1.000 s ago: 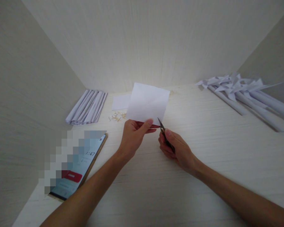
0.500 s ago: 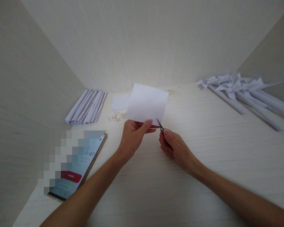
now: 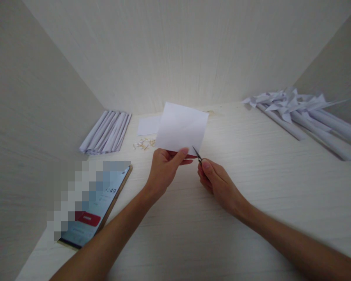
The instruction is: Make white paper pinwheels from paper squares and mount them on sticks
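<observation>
My left hand point(image 3: 165, 168) pinches the lower edge of a white square sheet of paper point(image 3: 181, 127), thumb on top and fingers beneath. The sheet is held up off the table and tilted. My right hand point(image 3: 218, 179) is closed around a pair of scissors point(image 3: 197, 154); its handles are hidden in the fingers. The pointed blades lie over the sheet's lower right corner, close to my left fingertips. Behind the held sheet, and partly covered by it, flat white paper point(image 3: 148, 125) lies on the table, with a scatter of small white-tipped sticks point(image 3: 144, 143) in front of it.
Rolled white paper tubes point(image 3: 108, 132) lie side by side at the left. A phone point(image 3: 96, 212) with a lit screen rests beside my left forearm. White paper pinwheels point(image 3: 289, 103) on paper tubes point(image 3: 318, 134) are piled at the right. Walls point(image 3: 193, 50) enclose the pale table point(image 3: 175, 234).
The right hand's fingers have drawn in slightly on the scissors. The sheet and my left hand are almost unmoved.
</observation>
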`<state>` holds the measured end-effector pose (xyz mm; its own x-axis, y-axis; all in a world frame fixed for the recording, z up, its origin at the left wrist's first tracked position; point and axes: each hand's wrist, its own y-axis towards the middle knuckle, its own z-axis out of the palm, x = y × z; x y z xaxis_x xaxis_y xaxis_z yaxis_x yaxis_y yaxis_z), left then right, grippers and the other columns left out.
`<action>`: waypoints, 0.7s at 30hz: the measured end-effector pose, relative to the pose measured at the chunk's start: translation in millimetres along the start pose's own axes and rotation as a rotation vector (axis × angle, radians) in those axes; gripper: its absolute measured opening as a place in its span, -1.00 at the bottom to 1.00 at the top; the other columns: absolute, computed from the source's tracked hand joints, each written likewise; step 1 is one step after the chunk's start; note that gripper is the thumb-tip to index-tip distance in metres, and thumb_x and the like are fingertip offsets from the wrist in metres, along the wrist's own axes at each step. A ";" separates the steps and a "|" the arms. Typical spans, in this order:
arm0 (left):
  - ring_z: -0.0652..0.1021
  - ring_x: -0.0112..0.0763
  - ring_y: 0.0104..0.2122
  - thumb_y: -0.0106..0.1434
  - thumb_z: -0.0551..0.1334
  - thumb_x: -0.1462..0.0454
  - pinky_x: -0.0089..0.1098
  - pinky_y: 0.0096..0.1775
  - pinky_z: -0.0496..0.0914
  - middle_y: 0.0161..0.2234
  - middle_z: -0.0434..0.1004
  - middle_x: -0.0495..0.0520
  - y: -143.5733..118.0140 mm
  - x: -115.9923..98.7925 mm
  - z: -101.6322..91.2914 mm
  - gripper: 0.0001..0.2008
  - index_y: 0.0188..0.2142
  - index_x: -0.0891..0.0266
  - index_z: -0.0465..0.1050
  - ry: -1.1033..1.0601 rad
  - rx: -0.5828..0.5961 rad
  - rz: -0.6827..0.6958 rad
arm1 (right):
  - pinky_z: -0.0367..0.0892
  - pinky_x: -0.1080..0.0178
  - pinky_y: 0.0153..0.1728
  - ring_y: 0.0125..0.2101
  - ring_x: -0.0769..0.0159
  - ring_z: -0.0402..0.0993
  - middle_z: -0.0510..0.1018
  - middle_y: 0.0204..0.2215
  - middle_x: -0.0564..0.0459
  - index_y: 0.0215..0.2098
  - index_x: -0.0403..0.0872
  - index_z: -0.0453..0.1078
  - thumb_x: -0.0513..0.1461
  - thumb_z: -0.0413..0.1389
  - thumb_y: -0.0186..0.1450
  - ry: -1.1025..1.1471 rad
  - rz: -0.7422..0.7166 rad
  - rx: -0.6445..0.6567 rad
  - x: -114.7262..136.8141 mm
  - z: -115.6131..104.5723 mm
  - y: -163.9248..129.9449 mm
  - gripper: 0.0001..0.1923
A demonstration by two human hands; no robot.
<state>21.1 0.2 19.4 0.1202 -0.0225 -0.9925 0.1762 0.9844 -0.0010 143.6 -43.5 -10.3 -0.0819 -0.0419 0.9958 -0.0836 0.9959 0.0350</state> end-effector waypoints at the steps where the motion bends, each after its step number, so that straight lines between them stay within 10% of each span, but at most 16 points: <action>1: 0.54 -0.31 -0.44 -0.03 0.24 0.21 -0.38 -0.36 0.45 -0.48 0.56 0.14 0.0 -0.2 0.2 -0.76 -0.44 0.39 0.48 0.001 -0.003 -0.002 | -0.11 0.39 -0.70 -0.70 0.52 -0.09 0.03 -0.69 0.22 -0.60 -0.07 0.02 -0.03 -0.24 0.26 -0.006 -0.001 -0.005 -0.5 0.2 0.2 -0.63; 21: 0.54 -0.33 -0.45 -0.03 0.24 0.22 -0.40 -0.38 0.45 -0.48 0.55 0.13 0.2 0.3 0.7 -0.77 -0.44 0.39 0.48 -0.004 0.003 -0.016 | -0.07 0.38 -0.69 -0.68 0.50 -0.04 0.07 -0.68 0.20 -0.60 -0.07 0.02 -0.05 -0.26 0.26 -0.120 -0.044 -0.046 0.8 1.8 -0.4 -0.63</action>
<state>21.9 0.3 19.2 0.1215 -0.0391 -0.9918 0.1813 0.9833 -0.0166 141.8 -44.0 -9.7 -0.1978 -0.0917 0.9759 -0.0444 0.9954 0.0846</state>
